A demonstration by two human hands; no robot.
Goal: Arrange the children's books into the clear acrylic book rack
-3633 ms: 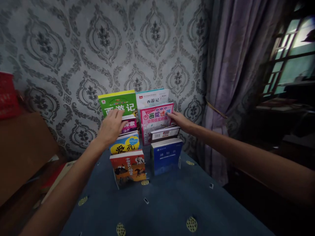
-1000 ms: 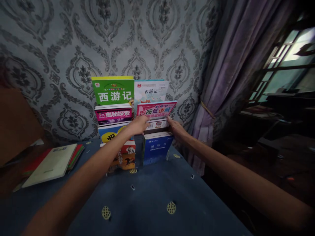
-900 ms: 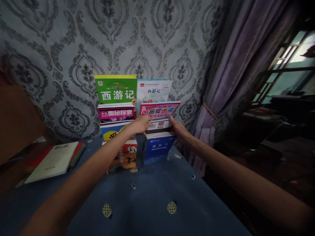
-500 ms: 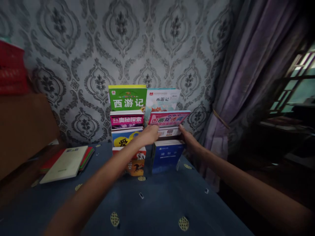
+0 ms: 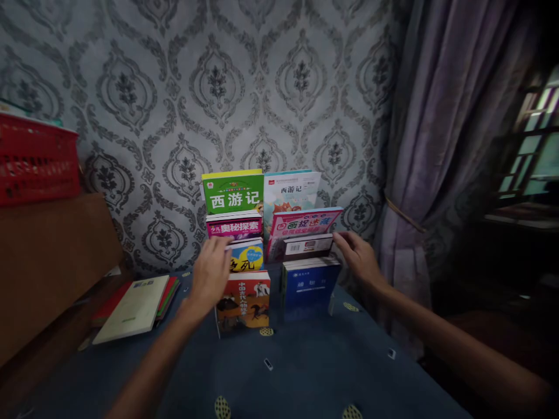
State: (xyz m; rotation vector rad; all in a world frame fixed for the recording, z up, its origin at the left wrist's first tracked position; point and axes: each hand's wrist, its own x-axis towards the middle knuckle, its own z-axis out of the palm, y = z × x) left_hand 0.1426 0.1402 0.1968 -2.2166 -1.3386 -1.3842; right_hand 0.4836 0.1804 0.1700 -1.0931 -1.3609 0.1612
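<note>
Two rows of upright books stand against the wall on a blue table (image 5: 305, 372). The left row has a green book (image 5: 233, 192) at the back, then a magenta book (image 5: 236, 226), a yellow-and-blue book (image 5: 247, 257) and an orange book (image 5: 244, 299) in front. The right row runs from a white book (image 5: 292, 187) through a pink book (image 5: 305, 222) and a small book (image 5: 308, 246) to a dark blue book (image 5: 310, 286). My left hand (image 5: 212, 273) hovers open by the left row's left edge. My right hand (image 5: 358, 257) is open, fingertips at the small book's right edge.
A flat stack of books (image 5: 135, 299) lies on the table at the left. Behind it stands a brown box (image 5: 48, 262) with a red basket (image 5: 37, 160) on top. A purple curtain (image 5: 432, 134) hangs at the right, beside a window (image 5: 535, 151).
My left hand has left the small book in the right row and moved left to the left row. The right hand has eased back slightly. The camera has tilted and pulled back.
</note>
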